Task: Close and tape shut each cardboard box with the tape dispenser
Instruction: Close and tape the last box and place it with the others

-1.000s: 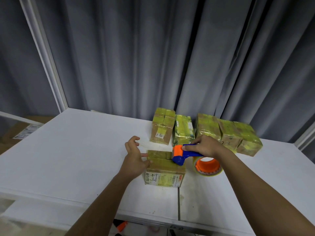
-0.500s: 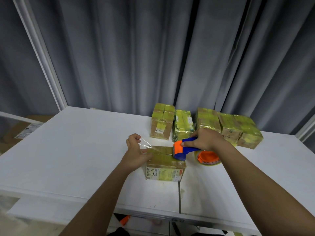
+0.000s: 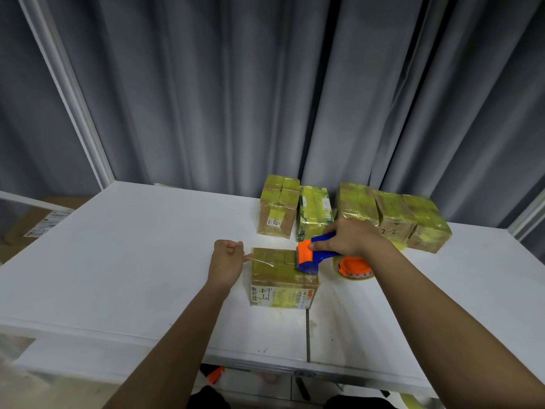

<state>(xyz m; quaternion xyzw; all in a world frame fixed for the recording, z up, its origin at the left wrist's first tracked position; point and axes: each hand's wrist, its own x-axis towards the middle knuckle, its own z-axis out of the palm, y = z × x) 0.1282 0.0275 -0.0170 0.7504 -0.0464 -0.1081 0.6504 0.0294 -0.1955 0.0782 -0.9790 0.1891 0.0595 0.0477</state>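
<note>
A small cardboard box marked "4-3" stands closed near the middle of the white table. My right hand grips the blue handle of the orange and blue tape dispenser, whose head rests on the box's top right edge. Its tape roll hangs off the box's right side. A clear tape strip runs leftward across the box top. My left hand pinches the strip's free end at the box's left edge.
Several taped yellow-green boxes stand in a row at the back of the table against a grey curtain. A seam splits the table in front of the box. Cardboard lies beyond the left edge.
My left hand has lowered the raised tape end down to the box's left edge. The dispenser has stayed at the box's right edge.
</note>
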